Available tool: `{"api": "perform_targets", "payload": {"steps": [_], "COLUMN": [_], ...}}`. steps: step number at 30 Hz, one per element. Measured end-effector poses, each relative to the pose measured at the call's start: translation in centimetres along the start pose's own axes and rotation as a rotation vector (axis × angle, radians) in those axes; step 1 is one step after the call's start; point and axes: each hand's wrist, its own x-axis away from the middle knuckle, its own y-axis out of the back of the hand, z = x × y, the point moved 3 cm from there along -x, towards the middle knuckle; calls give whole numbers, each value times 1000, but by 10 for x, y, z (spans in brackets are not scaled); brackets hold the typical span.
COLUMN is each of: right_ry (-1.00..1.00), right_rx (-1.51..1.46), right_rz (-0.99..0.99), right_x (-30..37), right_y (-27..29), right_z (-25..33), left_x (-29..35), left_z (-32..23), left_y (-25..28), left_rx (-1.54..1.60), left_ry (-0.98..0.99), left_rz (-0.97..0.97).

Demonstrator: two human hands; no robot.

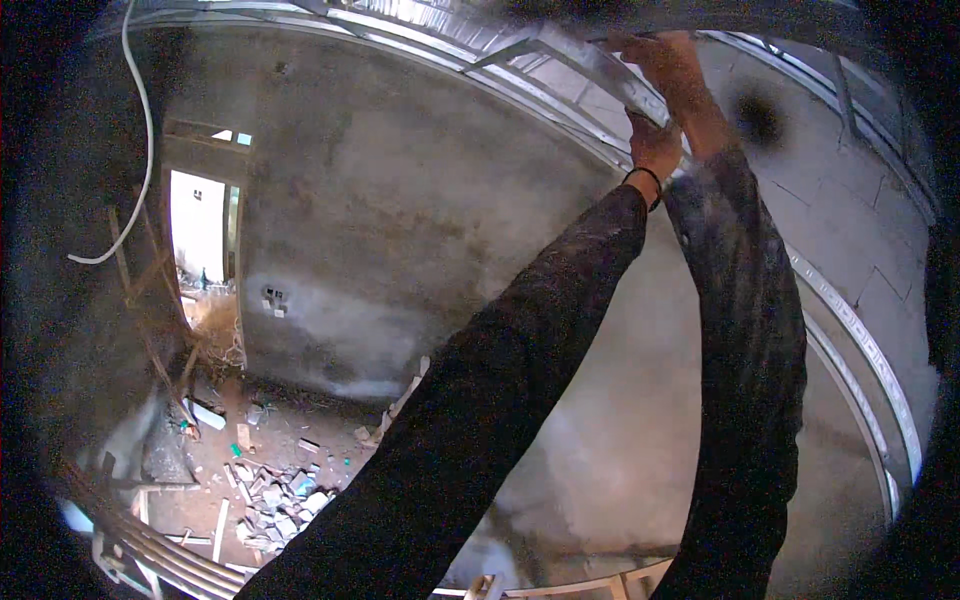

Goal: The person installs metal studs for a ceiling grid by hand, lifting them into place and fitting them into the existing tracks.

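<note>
Both my arms reach up to a metal ceiling frame at the upper right. My left hand (655, 148), with a dark band at its wrist, is closed round the lower end of a silvery metal profile (592, 68). Just above it, my right hand (682, 80) bends its fingers over the same profile, near the top edge of the view. Its fingertips lie partly in shadow, so the exact grip is hard to make out. Long dark sleeves cover both forearms.
More metal rails (865, 345) curve along the block wall at right. A white cable (148, 150) hangs at left. Far below, rubble (280, 505) lies on the floor near a doorway (200, 230). Wooden poles (170, 545) and a plank edge (590, 587) run along the bottom.
</note>
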Motion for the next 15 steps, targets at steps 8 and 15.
{"api": "perform_targets", "payload": {"steps": [8, 15], "right_ry": [-197, -50], "right_rx": [-173, -210], "right_rz": [112, -205], "right_x": [44, 119], "right_y": [8, 77], "right_z": [42, 63], "left_x": [31, 31], "left_z": [-18, -54], "left_y": [23, 76], "left_rx": [136, 453], "left_ry": [387, 192], "left_rz": [183, 21]}}
